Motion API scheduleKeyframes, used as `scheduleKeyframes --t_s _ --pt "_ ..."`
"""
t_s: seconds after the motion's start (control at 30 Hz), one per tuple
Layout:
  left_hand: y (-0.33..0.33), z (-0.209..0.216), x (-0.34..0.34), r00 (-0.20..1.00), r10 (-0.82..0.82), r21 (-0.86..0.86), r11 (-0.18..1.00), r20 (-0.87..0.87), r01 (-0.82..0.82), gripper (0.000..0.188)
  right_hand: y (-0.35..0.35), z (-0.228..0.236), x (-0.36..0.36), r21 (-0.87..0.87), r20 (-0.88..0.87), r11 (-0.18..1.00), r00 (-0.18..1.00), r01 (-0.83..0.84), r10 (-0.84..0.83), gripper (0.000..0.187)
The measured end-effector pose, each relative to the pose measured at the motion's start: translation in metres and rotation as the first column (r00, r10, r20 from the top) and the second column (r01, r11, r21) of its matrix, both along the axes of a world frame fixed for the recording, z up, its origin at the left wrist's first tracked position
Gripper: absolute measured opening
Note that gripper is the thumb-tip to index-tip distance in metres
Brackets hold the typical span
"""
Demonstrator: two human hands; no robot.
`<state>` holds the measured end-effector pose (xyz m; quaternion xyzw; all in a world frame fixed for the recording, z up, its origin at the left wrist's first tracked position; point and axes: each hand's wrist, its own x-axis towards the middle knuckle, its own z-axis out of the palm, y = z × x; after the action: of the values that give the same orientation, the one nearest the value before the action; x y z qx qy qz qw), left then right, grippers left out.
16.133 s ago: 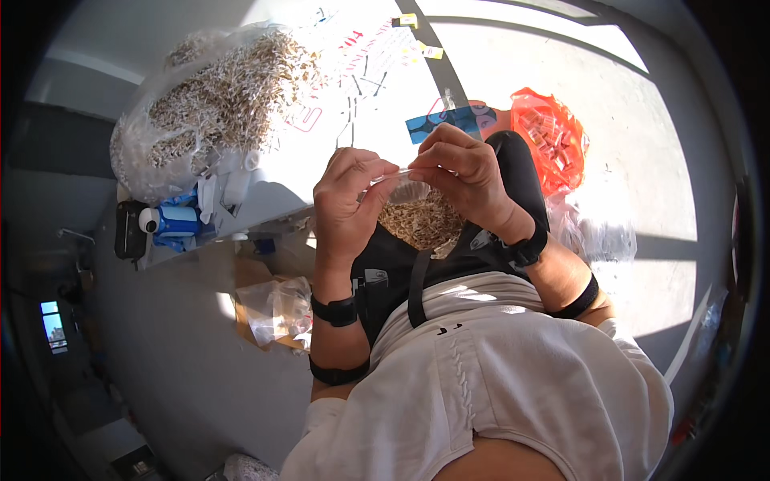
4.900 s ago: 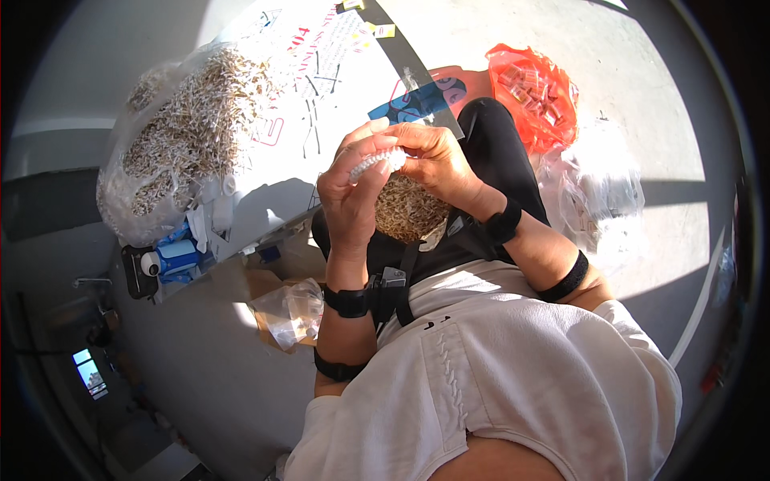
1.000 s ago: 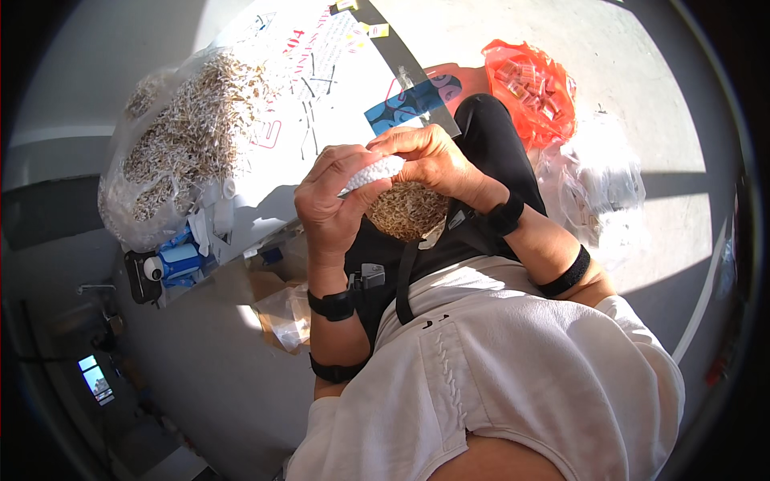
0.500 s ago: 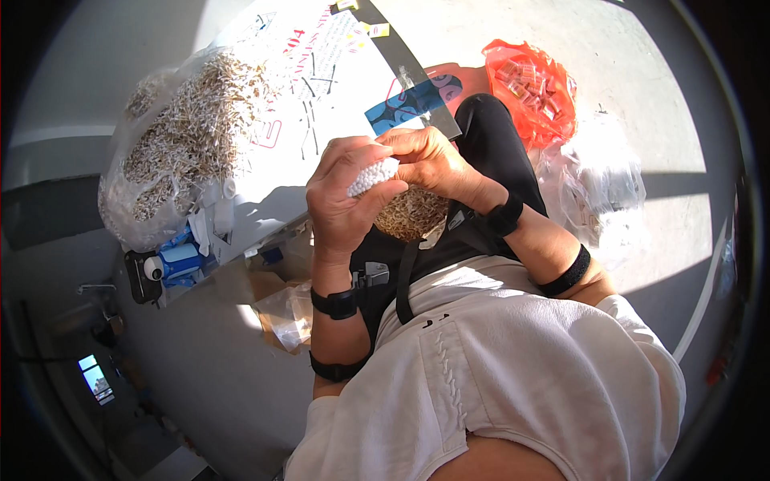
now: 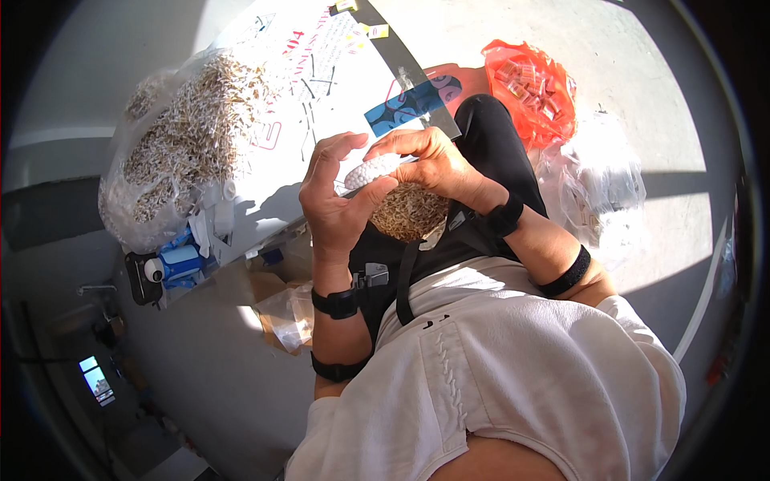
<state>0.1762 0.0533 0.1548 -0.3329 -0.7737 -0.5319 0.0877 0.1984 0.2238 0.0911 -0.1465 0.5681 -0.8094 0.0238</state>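
Observation:
A tight bundle of cotton swabs (image 5: 374,170), its white bumpy heads packed side by side, is held up in front of me over the table's edge. My right hand (image 5: 437,163) grips its right end between thumb and fingers. Around its left side curves my left hand (image 5: 333,192), fingers raised and spread apart from it, with the thumb against or close to its near edge. Below the hands, a heap of loose swabs (image 5: 409,212) lies by my lap. The bundle's underside is hidden.
A clear plastic bag (image 5: 112,208) brimming with loose swabs sits on the white table (image 5: 321,112) at left. Near it are a blue-and-white bottle (image 5: 178,262) and a dark case (image 5: 142,278). On the right are a red bag (image 5: 491,60) of small packs and a clear bag (image 5: 601,176).
My left fingers have lifted off the bundle and spread, moving slightly left. The bundle has tilted a little, and my right hand keeps its grip nearly in place.

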Motion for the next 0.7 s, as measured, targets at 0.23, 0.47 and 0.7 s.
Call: scheduleKeyframes --t_s 0.23,0.47,0.7 --pt "-0.011 -0.006 -0.005 0.999 -0.021 -0.014 1.0 -0.04 0.021 0.034 -0.001 -0.002 -0.003 0.063 -0.086 0.993 0.992 0.096 -0.09 0.033" --pt "-0.009 -0.017 -0.013 1.0 -0.019 0.0 1.0 0.018 0.019 0.034 -0.006 -0.008 -0.004 0.119 -0.177 0.952 0.949 0.282 -0.259 0.036" --pt "-0.004 -0.028 -0.016 0.998 0.012 -0.011 1.0 0.063 -0.011 0.032 -0.003 -0.001 0.001 0.258 -0.284 0.866 0.891 0.428 -0.355 0.031"
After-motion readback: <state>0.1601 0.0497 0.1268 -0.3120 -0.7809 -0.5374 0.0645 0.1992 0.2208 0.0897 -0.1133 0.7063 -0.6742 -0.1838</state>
